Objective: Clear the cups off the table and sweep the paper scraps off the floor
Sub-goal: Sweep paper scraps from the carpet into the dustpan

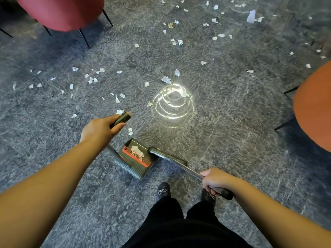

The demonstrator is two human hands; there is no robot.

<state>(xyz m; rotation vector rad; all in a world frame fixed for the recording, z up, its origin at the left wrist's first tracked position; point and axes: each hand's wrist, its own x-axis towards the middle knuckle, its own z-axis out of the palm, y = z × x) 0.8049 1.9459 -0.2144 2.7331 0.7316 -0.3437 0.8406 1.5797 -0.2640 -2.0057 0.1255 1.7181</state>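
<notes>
Floor (pixel 232 140), grey and mottled, carried paper scraps (pixel 93 80) scattered widely ahead and to both sides, most well apart from the dustpan; a pink chair (pixel 60 11) stood upper left, an orange chair (pixel 315 108) at the right edge; a bright coiled reflection lay on the floor mid-frame. No table or cups were in view. Dustpan (pixel 137 158) sat on the floor just ahead of the feet, a few scraps already inside; broom (pixel 180 164) head lay just beside its mouth. Judgement: sweeping step, early; best done by drawing far scraps into one pile with short low strokes, pan lip pressed flat, lest light pieces scatter. Left hand (pixel 100 128): grip clamped round the dustpan's upright handle top. Right hand (pixel 215 180): grip clamped round the broom shaft near its end.
</notes>
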